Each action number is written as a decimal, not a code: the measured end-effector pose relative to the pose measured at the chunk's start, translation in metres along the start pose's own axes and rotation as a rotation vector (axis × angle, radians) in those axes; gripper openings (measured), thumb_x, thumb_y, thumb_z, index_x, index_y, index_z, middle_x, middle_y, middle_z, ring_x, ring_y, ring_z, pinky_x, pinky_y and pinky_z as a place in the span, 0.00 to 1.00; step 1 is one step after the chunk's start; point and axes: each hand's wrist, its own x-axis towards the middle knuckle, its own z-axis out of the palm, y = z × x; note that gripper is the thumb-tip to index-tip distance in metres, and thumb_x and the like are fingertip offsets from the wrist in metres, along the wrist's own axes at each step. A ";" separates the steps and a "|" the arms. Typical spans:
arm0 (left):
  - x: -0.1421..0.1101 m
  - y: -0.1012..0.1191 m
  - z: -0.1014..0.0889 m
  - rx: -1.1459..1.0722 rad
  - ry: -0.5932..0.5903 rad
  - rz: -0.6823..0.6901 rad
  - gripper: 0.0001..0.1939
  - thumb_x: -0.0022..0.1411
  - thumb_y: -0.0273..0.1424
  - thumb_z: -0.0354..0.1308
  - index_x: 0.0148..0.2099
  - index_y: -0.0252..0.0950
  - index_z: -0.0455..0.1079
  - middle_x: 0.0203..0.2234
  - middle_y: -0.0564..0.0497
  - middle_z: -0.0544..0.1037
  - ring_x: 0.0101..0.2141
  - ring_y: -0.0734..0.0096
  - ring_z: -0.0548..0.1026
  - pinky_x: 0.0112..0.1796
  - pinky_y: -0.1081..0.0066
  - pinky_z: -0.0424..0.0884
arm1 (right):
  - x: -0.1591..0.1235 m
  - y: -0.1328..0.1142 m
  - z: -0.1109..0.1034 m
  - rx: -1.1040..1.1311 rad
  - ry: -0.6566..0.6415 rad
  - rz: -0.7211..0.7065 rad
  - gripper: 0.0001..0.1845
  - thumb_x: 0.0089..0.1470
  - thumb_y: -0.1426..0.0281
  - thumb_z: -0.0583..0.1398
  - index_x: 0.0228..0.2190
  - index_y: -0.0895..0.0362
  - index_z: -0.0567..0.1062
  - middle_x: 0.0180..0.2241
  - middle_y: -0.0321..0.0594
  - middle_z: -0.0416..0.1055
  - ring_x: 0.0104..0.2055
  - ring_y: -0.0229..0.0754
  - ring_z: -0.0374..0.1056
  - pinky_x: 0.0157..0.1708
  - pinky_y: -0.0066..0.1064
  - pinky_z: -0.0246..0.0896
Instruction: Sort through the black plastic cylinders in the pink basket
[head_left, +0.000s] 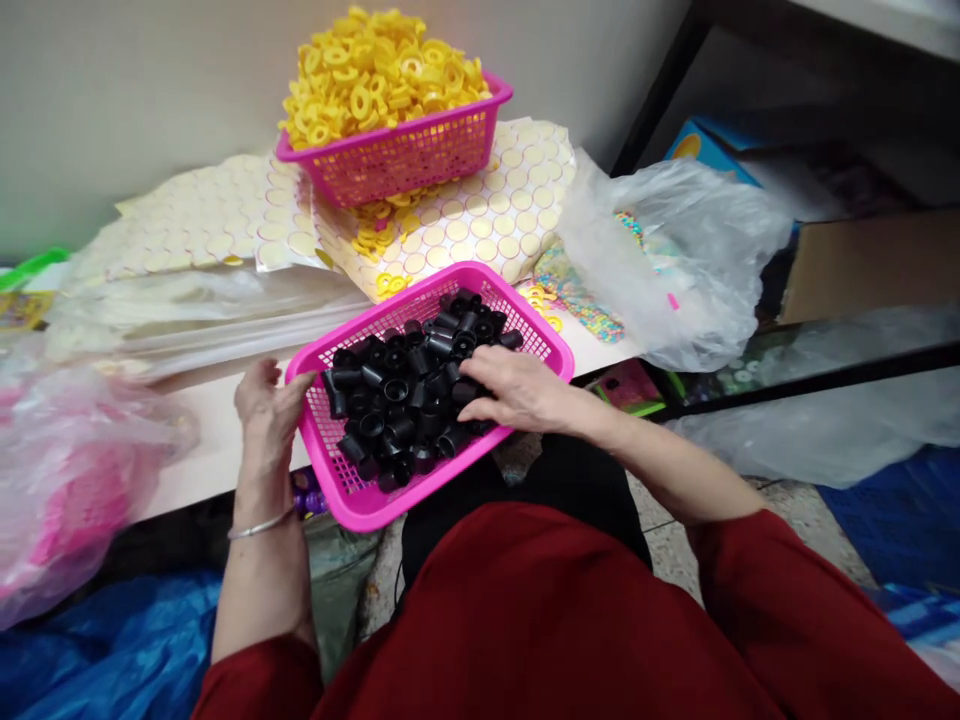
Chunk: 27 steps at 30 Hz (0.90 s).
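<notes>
A pink plastic basket (375,510) sits tilted at the table's front edge, partly overhanging it. Inside lies a heap of small black cup-shaped plastic caps (401,430), some with their hollow ends up. My left hand (270,405) grips the basket's left rim, thumb over the top and fingers on the outer side. From the right, my right hand (517,388) reaches over the rim into the heap. Its thumb and fingers are bent around a black cap, with the fingertips partly hidden among the pieces.
Behind stands another pink basket (405,160) heaped with yellow plastic rings (375,75), on sheets of round stickers (517,205). Loose rings are scattered below it. Clear plastic bags lie at right (675,250) and left (82,480). An open cardboard box (870,265) is far right.
</notes>
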 end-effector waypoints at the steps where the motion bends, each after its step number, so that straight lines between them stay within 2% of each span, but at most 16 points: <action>1: -0.002 0.005 -0.005 0.052 0.080 0.003 0.24 0.43 0.38 0.68 0.41 0.32 0.70 0.30 0.53 0.72 0.34 0.65 0.70 0.41 0.60 0.71 | 0.005 -0.003 0.007 -0.044 -0.015 0.007 0.10 0.54 0.65 0.61 0.33 0.58 0.69 0.35 0.43 0.66 0.37 0.42 0.62 0.37 0.32 0.56; 2: -0.007 0.013 -0.011 0.062 0.122 0.011 0.24 0.45 0.40 0.68 0.42 0.32 0.71 0.33 0.52 0.73 0.35 0.64 0.71 0.43 0.60 0.70 | 0.008 -0.006 0.012 -0.053 -0.011 0.017 0.08 0.54 0.67 0.61 0.32 0.58 0.69 0.34 0.43 0.66 0.36 0.41 0.62 0.36 0.32 0.56; 3: -0.014 0.023 -0.015 0.037 0.109 0.050 0.25 0.48 0.41 0.66 0.45 0.33 0.71 0.36 0.51 0.74 0.36 0.64 0.72 0.42 0.60 0.71 | 0.010 -0.009 0.015 -0.021 0.018 0.028 0.07 0.54 0.68 0.61 0.31 0.58 0.68 0.33 0.42 0.66 0.35 0.40 0.61 0.36 0.32 0.56; 5: -0.034 0.047 -0.020 -0.055 0.007 0.187 0.22 0.53 0.42 0.63 0.46 0.35 0.72 0.36 0.50 0.75 0.33 0.65 0.74 0.37 0.62 0.73 | 0.010 -0.016 0.020 0.169 0.114 0.066 0.07 0.54 0.68 0.60 0.32 0.57 0.68 0.31 0.38 0.66 0.32 0.37 0.60 0.33 0.30 0.55; 6: -0.047 0.060 -0.019 -0.079 -0.126 0.345 0.19 0.54 0.40 0.62 0.46 0.36 0.72 0.37 0.50 0.76 0.34 0.65 0.75 0.39 0.63 0.74 | 0.009 -0.021 0.022 0.313 0.160 0.100 0.07 0.54 0.67 0.60 0.32 0.57 0.67 0.29 0.35 0.65 0.30 0.36 0.59 0.31 0.28 0.54; 8: -0.070 0.084 -0.012 -0.115 -0.377 0.697 0.19 0.53 0.37 0.64 0.48 0.37 0.72 0.44 0.47 0.76 0.44 0.62 0.75 0.46 0.62 0.72 | 0.007 -0.029 0.025 0.632 0.204 0.189 0.11 0.54 0.62 0.60 0.32 0.56 0.66 0.23 0.30 0.62 0.24 0.32 0.56 0.26 0.26 0.51; 10: -0.089 0.102 0.000 -0.144 -0.489 0.918 0.20 0.55 0.32 0.62 0.51 0.37 0.71 0.47 0.44 0.76 0.47 0.62 0.74 0.47 0.64 0.72 | 0.006 -0.036 0.028 0.900 0.201 0.261 0.17 0.51 0.56 0.62 0.31 0.56 0.66 0.20 0.28 0.58 0.21 0.31 0.53 0.22 0.25 0.48; 11: -0.094 0.107 0.007 -0.161 -0.511 0.973 0.20 0.56 0.30 0.60 0.52 0.37 0.70 0.46 0.44 0.77 0.45 0.63 0.75 0.46 0.66 0.73 | 0.006 -0.038 0.029 0.991 0.185 0.278 0.20 0.49 0.53 0.62 0.31 0.56 0.66 0.20 0.27 0.58 0.21 0.31 0.53 0.22 0.25 0.49; 13: -0.099 0.113 0.018 -0.185 -0.532 0.968 0.18 0.57 0.28 0.59 0.51 0.37 0.71 0.40 0.46 0.79 0.40 0.65 0.77 0.42 0.68 0.74 | 0.007 -0.034 0.028 1.074 0.150 0.273 0.22 0.49 0.50 0.61 0.31 0.57 0.67 0.20 0.29 0.60 0.21 0.31 0.56 0.22 0.26 0.52; 15: -0.095 0.113 0.026 -0.199 -0.561 0.823 0.17 0.54 0.31 0.62 0.47 0.37 0.74 0.36 0.48 0.80 0.36 0.65 0.77 0.39 0.69 0.74 | 0.010 -0.021 0.023 0.985 0.184 0.266 0.20 0.53 0.52 0.58 0.31 0.57 0.69 0.21 0.31 0.63 0.23 0.33 0.59 0.24 0.27 0.54; 18: -0.081 0.108 0.029 -0.244 -0.616 0.523 0.19 0.48 0.38 0.67 0.42 0.36 0.76 0.32 0.49 0.80 0.33 0.64 0.77 0.36 0.68 0.74 | 0.018 0.017 0.011 0.576 0.400 0.298 0.11 0.53 0.62 0.58 0.27 0.58 0.70 0.24 0.36 0.66 0.29 0.37 0.63 0.31 0.30 0.57; 20: -0.073 0.106 0.026 -0.265 -0.624 0.430 0.20 0.46 0.42 0.68 0.40 0.35 0.76 0.32 0.49 0.79 0.34 0.63 0.76 0.38 0.66 0.74 | 0.023 0.050 0.000 0.284 0.534 0.358 0.06 0.51 0.68 0.57 0.26 0.58 0.71 0.28 0.40 0.68 0.35 0.41 0.64 0.37 0.33 0.57; 23: -0.077 0.111 0.012 -0.230 -0.553 0.495 0.19 0.46 0.44 0.67 0.37 0.38 0.75 0.36 0.49 0.78 0.39 0.61 0.76 0.43 0.64 0.73 | 0.018 0.093 -0.018 0.052 0.634 0.503 0.08 0.52 0.70 0.54 0.25 0.58 0.72 0.31 0.43 0.70 0.39 0.46 0.64 0.40 0.36 0.56; 25: -0.094 0.114 -0.001 -0.166 -0.515 0.570 0.16 0.48 0.43 0.66 0.38 0.41 0.75 0.36 0.50 0.77 0.39 0.62 0.76 0.42 0.64 0.73 | 0.004 0.109 -0.027 0.062 0.668 0.577 0.11 0.54 0.67 0.54 0.24 0.58 0.72 0.29 0.42 0.69 0.38 0.45 0.64 0.38 0.35 0.56; 27: -0.121 0.114 -0.012 -0.163 -0.545 0.644 0.15 0.54 0.39 0.63 0.44 0.44 0.73 0.38 0.49 0.77 0.39 0.62 0.76 0.40 0.64 0.75 | -0.012 0.112 -0.026 0.193 0.662 0.584 0.13 0.52 0.62 0.56 0.26 0.58 0.73 0.28 0.40 0.69 0.36 0.44 0.64 0.37 0.34 0.57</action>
